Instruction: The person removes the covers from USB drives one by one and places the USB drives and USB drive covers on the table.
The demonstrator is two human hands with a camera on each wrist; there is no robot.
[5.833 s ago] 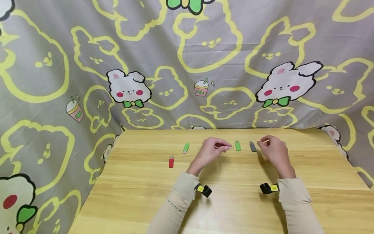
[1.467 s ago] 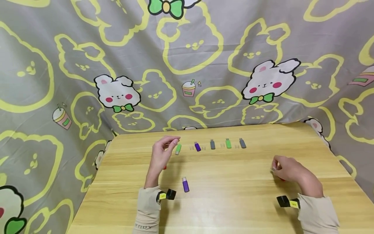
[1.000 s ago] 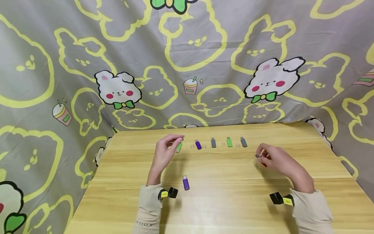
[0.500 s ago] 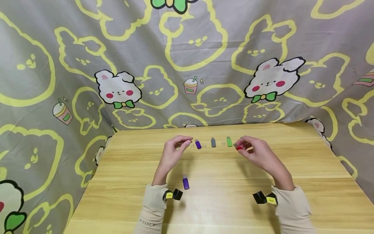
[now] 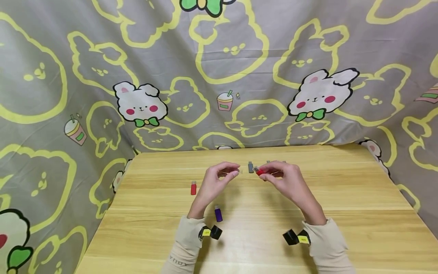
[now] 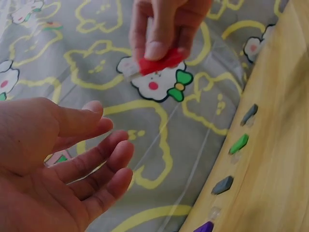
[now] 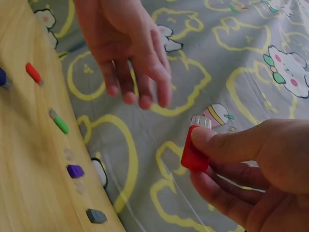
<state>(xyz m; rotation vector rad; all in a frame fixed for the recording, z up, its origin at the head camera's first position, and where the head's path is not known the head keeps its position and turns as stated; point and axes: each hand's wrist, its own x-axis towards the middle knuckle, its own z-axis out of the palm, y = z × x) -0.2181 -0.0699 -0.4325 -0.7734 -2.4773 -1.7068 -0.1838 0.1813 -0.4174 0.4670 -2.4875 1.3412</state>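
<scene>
The right hand [image 5: 287,176] pinches a flat red plastic USB stick [image 7: 194,160] between thumb and fingers, above the pale wood-grain worktop [image 5: 260,247]. The stick's long axis slants, its silvery plug end pointing leftward and away from the person. The left hand [image 5: 215,179] stands apart, just left of that end, fingers loosely bent, nothing visible in its grasp.

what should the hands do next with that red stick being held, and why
Probably bring the left hand over to pinch the clear tip of the red stick: the right hand grips its body, leaving that tip exposed, and the left is open nearby. Loose clear pieces beside a purple stick hint at removable caps.
</scene>
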